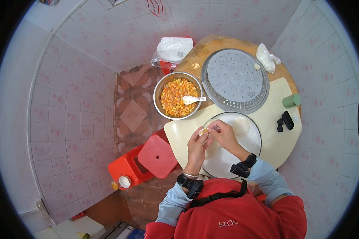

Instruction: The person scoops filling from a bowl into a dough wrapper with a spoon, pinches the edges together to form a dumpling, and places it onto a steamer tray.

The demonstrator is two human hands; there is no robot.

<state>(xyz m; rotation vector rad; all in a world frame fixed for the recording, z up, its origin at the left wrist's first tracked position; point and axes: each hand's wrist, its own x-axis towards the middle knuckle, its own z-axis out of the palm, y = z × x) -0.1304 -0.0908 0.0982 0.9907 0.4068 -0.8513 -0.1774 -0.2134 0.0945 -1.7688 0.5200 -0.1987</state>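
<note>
Over the near left part of a large white round tray, my left hand holds a small dumpling with orange filling showing. My right hand pinches the dumpling's edge from the other side, so both hands are closed on it. Flat round dough wrappers lie on the tray, some partly covered by my hands. Left of the tray's far side stands a steel bowl of diced orange and yellow filling, with a white spoon resting in it.
A perforated steamer plate at the back carries one small dumpling. Nearby are a white plastic bag, a green cylinder and black items. Red stools stand at the left, one bearing a white cup. Tiled walls surround the table.
</note>
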